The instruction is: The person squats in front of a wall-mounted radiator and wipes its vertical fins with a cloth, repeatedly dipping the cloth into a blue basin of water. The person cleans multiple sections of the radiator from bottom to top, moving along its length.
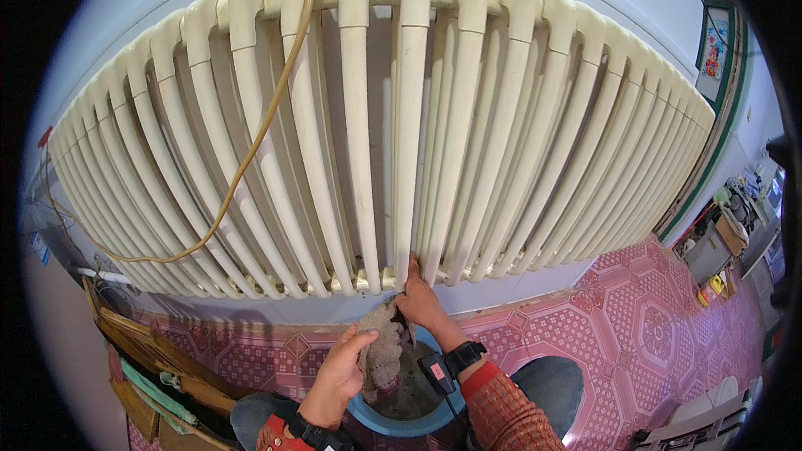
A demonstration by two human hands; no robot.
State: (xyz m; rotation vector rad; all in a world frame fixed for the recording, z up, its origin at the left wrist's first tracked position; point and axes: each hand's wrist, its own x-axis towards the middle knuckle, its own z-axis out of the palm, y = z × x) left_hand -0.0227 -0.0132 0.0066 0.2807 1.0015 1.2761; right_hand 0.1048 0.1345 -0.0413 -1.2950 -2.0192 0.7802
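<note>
A grey-brown knit rag (pixel 381 341), perhaps a work glove, hangs over a blue plastic basin (pixel 401 429). My left hand (pixel 343 360) grips it at its left side, thumb on top. My right hand (pixel 420 302) is at the foot of a cream column radiator (pixel 410 138), a finger pointing up into the gap between two front columns. A corner of the rag meets my right hand; whether those fingers pinch it is partly hidden. Murky grey water (pixel 407 398) shows in the basin below.
A tan hose or cable (pixel 269 119) loops across the radiator's front. Wooden boards (pixel 144 338) and green cloth (pixel 156 398) lie at the left. Pink patterned floor tiles (pixel 626 326) run right, towards a yellow container (pixel 710 291). A white appliance or rack (pixel 702 416) stands lower right.
</note>
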